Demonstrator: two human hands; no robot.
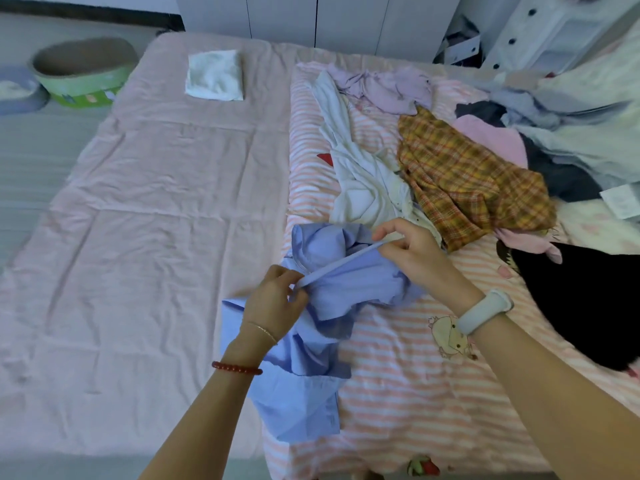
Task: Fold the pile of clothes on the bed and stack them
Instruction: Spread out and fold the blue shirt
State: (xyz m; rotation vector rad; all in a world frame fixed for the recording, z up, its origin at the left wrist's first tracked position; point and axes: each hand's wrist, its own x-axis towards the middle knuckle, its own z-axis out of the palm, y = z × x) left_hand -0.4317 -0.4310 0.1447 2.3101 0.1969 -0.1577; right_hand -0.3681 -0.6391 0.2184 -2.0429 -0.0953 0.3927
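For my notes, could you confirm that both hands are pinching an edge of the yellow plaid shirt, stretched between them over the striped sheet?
Not quite: the left hand and right hand pinch an edge of the blue shirt, stretched between them over the striped sheet. The head view shows the yellow plaid shirt lying untouched beyond them.

Two hands are seen: the left hand [273,299] and the right hand [412,251]. One blue shirt [311,344] is counted at 6 o'clock, one folded white cloth [214,75] at 11 o'clock, one plaid shirt [467,181] at 2 o'clock.

Left hand [275,299] and right hand [408,252] pinching blue shirt [311,341], pink bed [156,220]
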